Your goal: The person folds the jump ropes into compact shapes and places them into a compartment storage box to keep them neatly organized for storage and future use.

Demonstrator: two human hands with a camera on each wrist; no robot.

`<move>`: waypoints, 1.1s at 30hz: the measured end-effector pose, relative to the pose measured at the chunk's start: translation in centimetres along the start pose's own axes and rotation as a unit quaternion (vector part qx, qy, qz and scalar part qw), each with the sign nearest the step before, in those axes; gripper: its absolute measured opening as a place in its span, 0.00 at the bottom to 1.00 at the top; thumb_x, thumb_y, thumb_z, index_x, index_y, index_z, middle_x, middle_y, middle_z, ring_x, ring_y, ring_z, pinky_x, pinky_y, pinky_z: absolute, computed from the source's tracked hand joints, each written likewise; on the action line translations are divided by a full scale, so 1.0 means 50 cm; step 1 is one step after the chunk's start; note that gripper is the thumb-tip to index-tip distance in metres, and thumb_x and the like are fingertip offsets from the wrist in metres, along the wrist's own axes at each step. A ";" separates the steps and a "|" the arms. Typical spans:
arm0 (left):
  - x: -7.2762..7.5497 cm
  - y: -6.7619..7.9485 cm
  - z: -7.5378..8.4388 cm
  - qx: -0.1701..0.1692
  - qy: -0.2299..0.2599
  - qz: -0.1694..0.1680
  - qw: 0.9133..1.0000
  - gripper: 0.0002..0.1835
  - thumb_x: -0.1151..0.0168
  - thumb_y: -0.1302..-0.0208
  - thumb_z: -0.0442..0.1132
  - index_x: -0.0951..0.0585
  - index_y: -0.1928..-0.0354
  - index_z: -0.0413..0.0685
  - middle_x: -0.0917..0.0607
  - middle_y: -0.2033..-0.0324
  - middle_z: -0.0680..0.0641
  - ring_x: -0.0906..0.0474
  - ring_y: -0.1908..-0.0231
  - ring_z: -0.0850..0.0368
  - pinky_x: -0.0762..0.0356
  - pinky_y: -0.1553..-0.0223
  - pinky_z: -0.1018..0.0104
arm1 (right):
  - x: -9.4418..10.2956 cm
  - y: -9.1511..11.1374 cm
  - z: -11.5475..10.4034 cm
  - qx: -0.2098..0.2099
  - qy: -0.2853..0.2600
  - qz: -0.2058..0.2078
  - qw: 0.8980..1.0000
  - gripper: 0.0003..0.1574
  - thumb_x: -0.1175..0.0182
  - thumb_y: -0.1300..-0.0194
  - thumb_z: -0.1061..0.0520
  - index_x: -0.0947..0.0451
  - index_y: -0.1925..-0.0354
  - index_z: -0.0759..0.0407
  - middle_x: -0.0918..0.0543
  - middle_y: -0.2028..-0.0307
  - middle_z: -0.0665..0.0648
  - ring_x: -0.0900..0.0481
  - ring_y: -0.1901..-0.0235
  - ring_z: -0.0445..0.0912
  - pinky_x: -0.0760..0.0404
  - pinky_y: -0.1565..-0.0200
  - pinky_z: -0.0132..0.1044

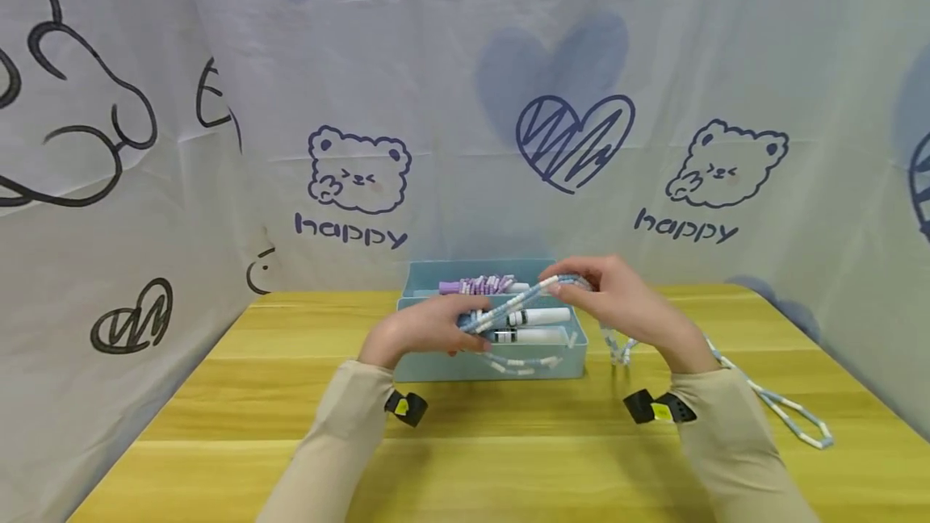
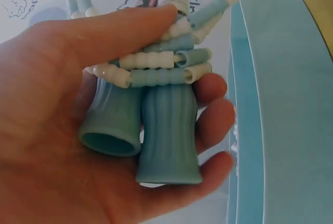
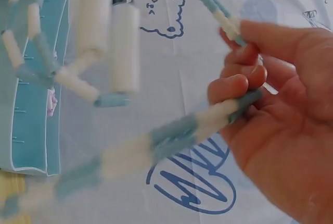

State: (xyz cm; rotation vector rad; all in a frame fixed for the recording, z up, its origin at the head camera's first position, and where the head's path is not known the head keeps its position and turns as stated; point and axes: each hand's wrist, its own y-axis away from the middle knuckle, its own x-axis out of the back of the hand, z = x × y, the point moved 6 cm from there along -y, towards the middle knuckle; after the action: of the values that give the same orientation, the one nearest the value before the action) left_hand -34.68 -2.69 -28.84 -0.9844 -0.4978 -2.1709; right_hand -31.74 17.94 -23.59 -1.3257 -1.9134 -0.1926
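Note:
My left hand holds both handles of a blue-and-white beaded jump rope over the front of a light blue box. The handles have flared blue ends and white tubes. Several turns of the beaded cord lie across them under my left thumb. My right hand, to the right and a little higher, curls its fingers round the cord. From it the rest of the rope trails down to the table, ending in a loop at the right.
A purple-and-white beaded jump rope lies in the back compartment of the box. The box stands on a yellow wood-grain table, near its far edge. A white printed curtain hangs close behind.

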 end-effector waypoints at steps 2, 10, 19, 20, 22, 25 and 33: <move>-0.003 -0.002 0.002 -0.005 0.011 -0.007 1.000 0.11 0.34 0.34 0.40 0.23 0.52 0.55 0.22 0.66 0.49 0.25 0.73 0.54 0.20 0.69 0.59 | 0.005 0.001 -0.004 0.021 0.003 0.011 1.000 0.16 0.46 0.25 0.51 0.21 0.43 0.47 0.27 0.71 0.56 0.39 0.84 0.47 0.33 0.78 0.37; 0.004 0.003 0.010 -0.013 0.035 -0.003 0.999 0.17 0.32 0.36 0.45 0.22 0.46 0.59 0.21 0.67 0.48 0.26 0.79 0.53 0.25 0.74 0.61 | 0.031 -0.002 0.018 0.018 0.046 0.112 0.992 0.17 0.45 0.26 0.48 0.20 0.44 0.49 0.19 0.47 0.52 0.23 0.57 0.48 0.22 0.58 0.42; 0.024 0.008 0.023 -0.060 0.079 0.039 0.994 0.22 0.35 0.37 0.48 0.25 0.41 0.62 0.20 0.65 0.45 0.31 0.81 0.56 0.30 0.79 0.63 | 0.055 -0.002 0.071 -0.035 0.060 0.153 0.986 0.23 0.43 0.30 0.39 0.17 0.50 0.53 0.15 0.55 0.54 0.21 0.58 0.48 0.22 0.57 0.45; 0.025 0.009 0.022 -0.067 0.093 0.041 0.993 0.24 0.35 0.36 0.47 0.27 0.39 0.64 0.20 0.64 0.44 0.32 0.81 0.56 0.31 0.79 0.63 | 0.052 -0.002 0.076 -0.032 0.064 0.142 0.987 0.22 0.45 0.28 0.42 0.17 0.47 0.53 0.16 0.52 0.54 0.21 0.57 0.48 0.22 0.57 0.45; 0.026 0.012 0.022 -0.084 0.123 0.041 0.988 0.27 0.35 0.36 0.46 0.30 0.36 0.68 0.21 0.61 0.43 0.33 0.81 0.55 0.32 0.79 0.64 | 0.046 -0.002 0.083 -0.028 0.069 0.117 0.990 0.20 0.48 0.24 0.48 0.19 0.43 0.55 0.17 0.48 0.57 0.21 0.54 0.50 0.23 0.56 0.45; 0.028 0.017 0.025 -0.106 0.158 0.036 0.981 0.33 0.35 0.34 0.45 0.36 0.31 0.77 0.24 0.57 0.40 0.34 0.81 0.53 0.31 0.79 0.63 | 0.042 -0.003 0.099 -0.050 0.070 0.094 0.992 0.19 0.46 0.25 0.52 0.20 0.42 0.57 0.17 0.49 0.59 0.22 0.54 0.52 0.24 0.57 0.45; 0.029 0.021 0.025 -0.118 0.135 0.040 0.983 0.30 0.38 0.32 0.48 0.34 0.32 0.84 0.23 0.56 0.42 0.32 0.80 0.52 0.31 0.81 0.63 | 0.039 -0.001 0.127 -0.083 0.085 0.095 0.988 0.22 0.41 0.30 0.44 0.17 0.49 0.57 0.15 0.60 0.56 0.22 0.60 0.52 0.24 0.56 0.49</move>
State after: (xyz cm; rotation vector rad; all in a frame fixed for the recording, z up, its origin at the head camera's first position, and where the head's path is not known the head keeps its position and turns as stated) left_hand -34.00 -3.30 -26.86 -0.7975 -0.0724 -2.2799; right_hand -35.32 22.65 -26.57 -1.5401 -1.6465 -0.3633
